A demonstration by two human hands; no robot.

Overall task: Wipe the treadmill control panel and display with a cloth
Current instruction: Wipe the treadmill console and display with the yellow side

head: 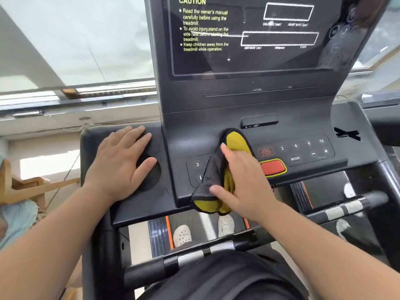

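Observation:
A black treadmill control panel (303,152) with numbered keys, a MODE key and a red stop button (273,167) fills the middle. Above it stands the dark display (249,40) with yellow caution text and white outlined boxes. A yellow and dark grey cloth (213,176) lies bunched on the panel's centre, over its left keys. My right hand (242,180) presses flat on the cloth, fingers straight. My left hand (121,163) rests flat on the left tray (95,139), fingers spread over a round cup recess.
Black handlebars with silver sensor pads (190,256) cross below the panel. White shoes (183,234) stand on the belt underneath. A window and sill (75,94) run behind on the left. The right tray (346,118) has a black tape cross.

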